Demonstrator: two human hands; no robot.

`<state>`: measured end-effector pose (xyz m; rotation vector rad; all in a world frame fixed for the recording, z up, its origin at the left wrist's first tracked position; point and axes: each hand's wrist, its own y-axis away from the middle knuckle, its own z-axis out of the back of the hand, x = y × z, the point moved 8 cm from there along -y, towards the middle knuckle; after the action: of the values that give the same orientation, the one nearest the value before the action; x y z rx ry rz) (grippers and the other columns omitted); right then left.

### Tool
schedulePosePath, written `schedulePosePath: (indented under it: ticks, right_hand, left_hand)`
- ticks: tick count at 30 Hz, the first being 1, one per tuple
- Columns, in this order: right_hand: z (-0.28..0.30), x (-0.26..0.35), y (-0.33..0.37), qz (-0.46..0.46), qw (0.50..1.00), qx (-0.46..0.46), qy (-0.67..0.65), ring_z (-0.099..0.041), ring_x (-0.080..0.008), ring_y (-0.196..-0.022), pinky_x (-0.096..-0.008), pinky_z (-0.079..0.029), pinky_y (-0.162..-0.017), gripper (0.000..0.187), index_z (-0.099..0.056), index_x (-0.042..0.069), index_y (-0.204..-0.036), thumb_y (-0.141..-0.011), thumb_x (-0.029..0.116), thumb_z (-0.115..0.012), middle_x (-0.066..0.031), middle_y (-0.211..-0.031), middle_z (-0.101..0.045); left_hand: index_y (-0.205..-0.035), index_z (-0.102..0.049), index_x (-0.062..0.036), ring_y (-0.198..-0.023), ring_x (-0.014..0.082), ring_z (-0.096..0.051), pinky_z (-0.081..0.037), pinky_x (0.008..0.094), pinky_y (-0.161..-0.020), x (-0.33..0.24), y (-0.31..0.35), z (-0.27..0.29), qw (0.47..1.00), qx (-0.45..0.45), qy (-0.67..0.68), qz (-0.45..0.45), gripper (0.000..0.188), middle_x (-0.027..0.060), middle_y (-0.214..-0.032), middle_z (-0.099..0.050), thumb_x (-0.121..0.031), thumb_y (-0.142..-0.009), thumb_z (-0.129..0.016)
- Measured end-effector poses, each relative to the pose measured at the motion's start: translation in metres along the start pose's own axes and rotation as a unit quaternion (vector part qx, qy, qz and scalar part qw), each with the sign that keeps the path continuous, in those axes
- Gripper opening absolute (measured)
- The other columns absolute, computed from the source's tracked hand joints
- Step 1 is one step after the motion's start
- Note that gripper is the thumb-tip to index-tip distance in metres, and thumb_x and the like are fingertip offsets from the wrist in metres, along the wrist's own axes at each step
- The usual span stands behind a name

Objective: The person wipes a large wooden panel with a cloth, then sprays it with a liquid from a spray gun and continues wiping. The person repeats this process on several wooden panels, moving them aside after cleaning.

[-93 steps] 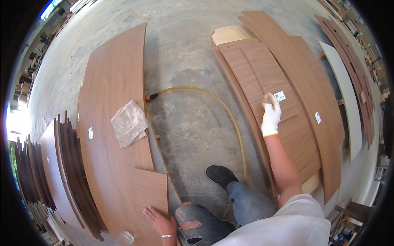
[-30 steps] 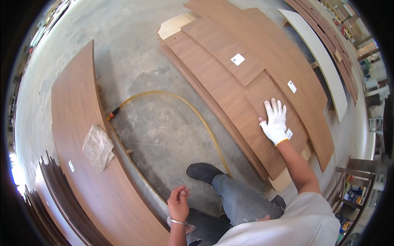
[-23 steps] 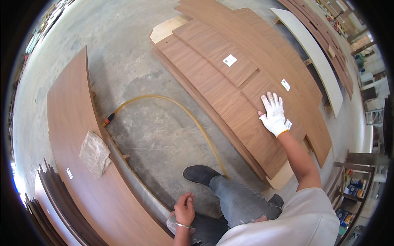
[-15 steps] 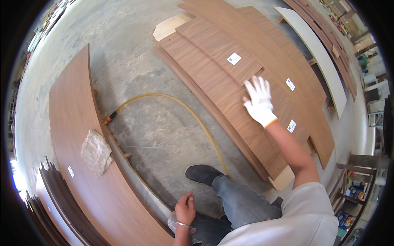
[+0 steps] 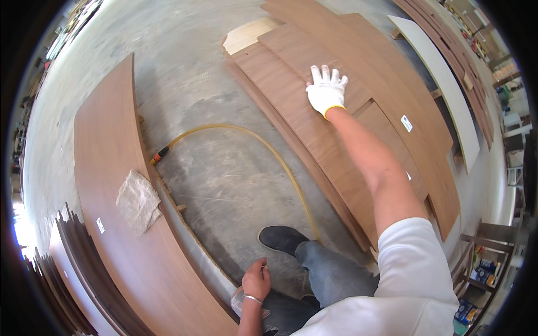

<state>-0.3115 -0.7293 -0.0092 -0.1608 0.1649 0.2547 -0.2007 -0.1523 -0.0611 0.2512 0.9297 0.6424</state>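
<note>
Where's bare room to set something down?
The floor inside the hose, bordered by the shoe and left panel, looks bare; so does that panel beyond the rag. Crowded: the dark boards at lower left and the layered panels near the right hand.

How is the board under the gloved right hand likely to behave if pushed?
The board is probably fairly stiff, given its wood-like look and crisp edges. Lying flat on a larger board, it would likely slide rather than tip. Its smooth-looking face might slip under the gloved right hand.
</note>
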Motion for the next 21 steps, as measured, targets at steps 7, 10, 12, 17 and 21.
schedulePosePath:
  ticks: [7, 10, 12, 17, 21]
  right_hand:
    - [-0.009, -0.022, -0.019, -0.051, 0.998, 0.024, 0.014, -0.038, -0.0352, -0.143, -0.0649, -0.024, -0.115, 0.061, -0.035, 0.025, -0.159, -0.104, 0.049, -0.044, -0.0068, -0.163, -0.038]
    - [-0.012, -0.032, -0.021, -0.087, 0.995, 0.042, -0.003, -0.039, -0.0357, -0.140, -0.0658, -0.025, -0.113, 0.060, -0.038, 0.023, -0.157, -0.103, 0.048, -0.045, -0.0089, -0.160, -0.040]
    - [-0.017, -0.046, -0.006, -0.040, 0.999, -0.009, -0.020, -0.039, -0.0367, -0.140, -0.0651, -0.026, -0.113, 0.060, -0.041, 0.021, -0.155, -0.101, 0.047, -0.047, -0.0112, -0.159, -0.041]
    - [0.034, -0.042, 0.137, 0.100, 0.988, -0.100, -0.069, -0.039, -0.0427, -0.141, -0.0651, -0.025, -0.116, 0.062, -0.048, 0.010, -0.149, -0.093, 0.031, -0.066, -0.0209, -0.152, -0.047]
    - [0.001, -0.122, 0.244, -0.037, 0.999, -0.006, 0.036, -0.037, -0.0407, -0.144, -0.0636, -0.023, -0.119, 0.075, -0.042, 0.010, -0.153, -0.089, 0.038, -0.070, -0.0189, -0.158, -0.042]
  left_hand:
    - [-0.119, -0.069, -0.0086, -0.094, 0.0332, -0.073, -0.057, 0.0435, -0.085, 0.013, 0.001, 0.005, 1.000, -0.013, 0.025, 0.009, 0.025, 0.0143, -0.104, -0.075, -0.012, -0.095, -0.063]
    - [-0.119, -0.069, -0.0034, -0.089, 0.0310, -0.075, -0.060, 0.0401, -0.079, 0.007, 0.000, 0.006, 1.000, -0.020, 0.017, -0.015, 0.025, 0.0158, -0.102, -0.077, -0.008, -0.096, -0.063]
    - [-0.120, -0.069, -0.0033, -0.089, 0.0311, -0.075, -0.060, 0.0400, -0.080, 0.005, -0.002, -0.003, 1.000, -0.005, 0.024, -0.018, 0.026, 0.0161, -0.102, -0.077, -0.009, -0.096, -0.063]
    - [-0.119, -0.069, -0.0082, -0.094, 0.0327, -0.074, -0.058, 0.0434, -0.085, 0.013, -0.002, 0.004, 1.000, 0.003, 0.017, 0.006, 0.026, 0.0149, -0.105, -0.076, -0.013, -0.095, -0.063]
    - [-0.119, -0.069, -0.0085, -0.093, 0.0334, -0.074, -0.058, 0.0439, -0.083, 0.009, -0.004, 0.001, 1.000, 0.007, 0.016, 0.000, 0.025, 0.0150, -0.105, -0.075, -0.013, -0.095, -0.063]
